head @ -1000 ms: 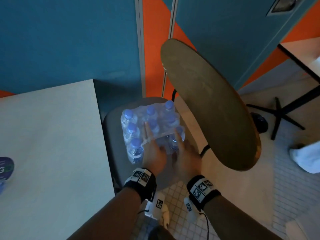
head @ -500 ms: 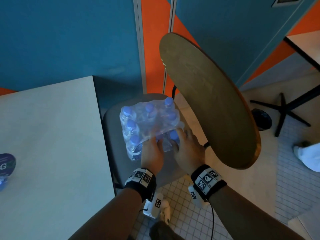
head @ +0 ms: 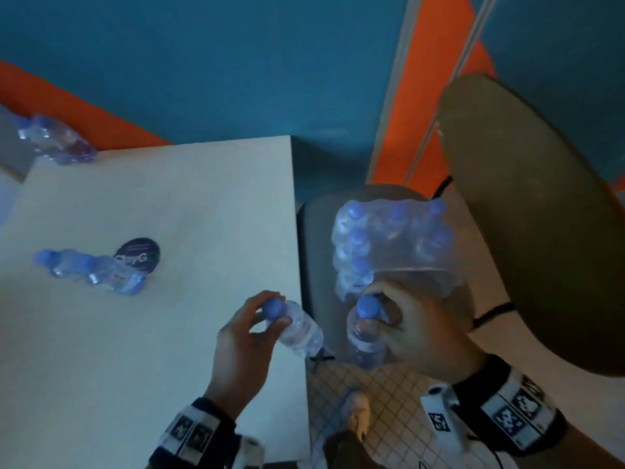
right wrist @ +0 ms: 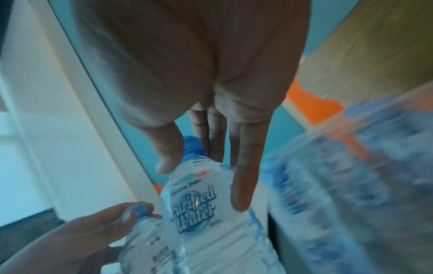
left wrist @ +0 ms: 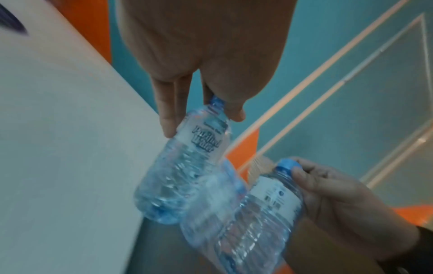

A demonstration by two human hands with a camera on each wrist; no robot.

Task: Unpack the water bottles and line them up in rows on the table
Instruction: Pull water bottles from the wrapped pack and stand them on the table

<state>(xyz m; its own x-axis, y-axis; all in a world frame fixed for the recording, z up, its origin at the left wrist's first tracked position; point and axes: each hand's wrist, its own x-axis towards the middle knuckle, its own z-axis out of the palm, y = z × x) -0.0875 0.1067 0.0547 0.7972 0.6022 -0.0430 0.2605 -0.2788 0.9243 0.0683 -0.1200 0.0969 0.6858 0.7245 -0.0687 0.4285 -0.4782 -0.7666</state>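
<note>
A: Where are the bottles held?

B: One bottle is pinched at the neck by the left hand, tilted over the worktop's right edge. A second bottle is gripped near its cap by the right hand, in the gap between worktop and chair.

A: And open room?

B: Bare worktop is seen left of the hand; two bottles lie farther off beside a round sticker.

A: What differs from half a second ago?

B: Both hands were then laid on the pack; now each has a bottle, and the pack is left on the chair.
</note>
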